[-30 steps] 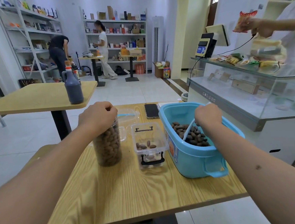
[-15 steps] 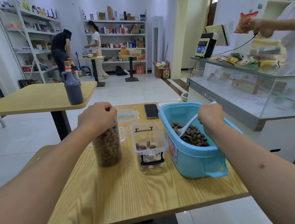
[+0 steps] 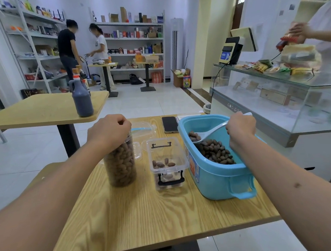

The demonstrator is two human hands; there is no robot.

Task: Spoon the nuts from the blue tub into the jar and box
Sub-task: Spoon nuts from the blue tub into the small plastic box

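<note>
A blue tub [image 3: 214, 178] with brown nuts [image 3: 215, 153] stands at the right of the wooden table [image 3: 148, 215]. My right hand [image 3: 239, 124] grips the handle of a white spoon [image 3: 207, 134]; its bowl is raised above the nut pile and carries a few nuts. A clear jar [image 3: 121, 166], nearly full of nuts, stands at the left. My left hand [image 3: 109, 130] curls over the jar's top and hides the opening. Between jar and tub sits a small clear box [image 3: 166, 163] with black latches and a few nuts inside.
A black phone [image 3: 169, 124] and clear lids [image 3: 143, 128] lie at the table's far edge. A second table [image 3: 40, 110] with a dark bottle [image 3: 81, 99] stands at the left. A glass counter [image 3: 277, 96] runs along the right, with a person's hands above it. Two people stand by the back shelves.
My right hand has lifted the spoon out of the nut pile, its bowl now holding nuts and swung toward the tub's left side. My left hand has stayed on the jar.
</note>
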